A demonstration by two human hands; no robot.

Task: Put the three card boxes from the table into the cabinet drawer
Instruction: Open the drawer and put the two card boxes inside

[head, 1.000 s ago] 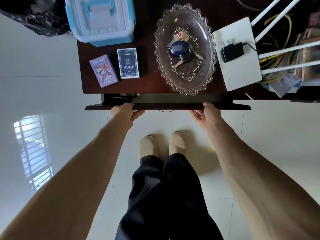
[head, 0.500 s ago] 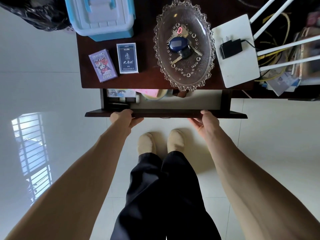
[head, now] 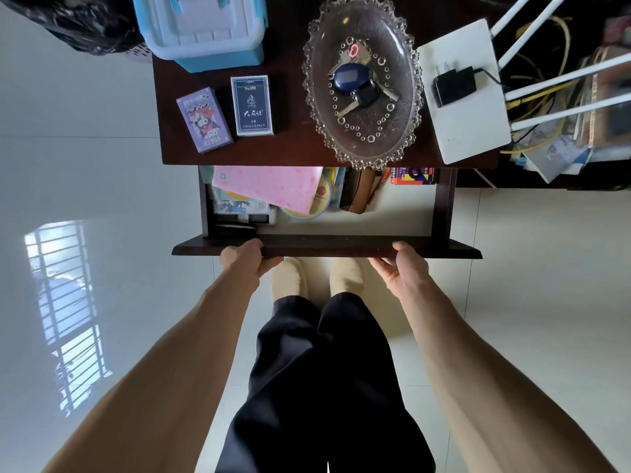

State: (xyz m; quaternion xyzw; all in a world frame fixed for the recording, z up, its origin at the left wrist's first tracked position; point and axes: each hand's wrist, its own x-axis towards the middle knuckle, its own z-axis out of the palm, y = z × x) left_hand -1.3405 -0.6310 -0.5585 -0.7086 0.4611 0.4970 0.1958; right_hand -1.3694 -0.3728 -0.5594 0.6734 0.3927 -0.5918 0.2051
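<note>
Drawer [head: 442, 206] held open by both hands, two card boxes seen on the table [head: 293, 150].

The drawer's front panel is gripped from below by the left hand [head: 246, 260] and the right hand [head: 402, 272], fingers curled around its near edge. Inside the drawer, a pink notebook [head: 273, 186] is seen lying over papers at the left, a brown case [head: 359, 192] near the middle, and a red and yellow packet [head: 412, 175] at the far right; the near right floor is bare. On the table, a purple card box [head: 204, 119] lies just left of a dark blue card box [head: 252, 105]; a third cannot be made out. A glass dish [head: 317, 107] holds keys [head: 355, 81]. A blue-and-white lidded bin [head: 201, 27] stands at the far left.
</note>
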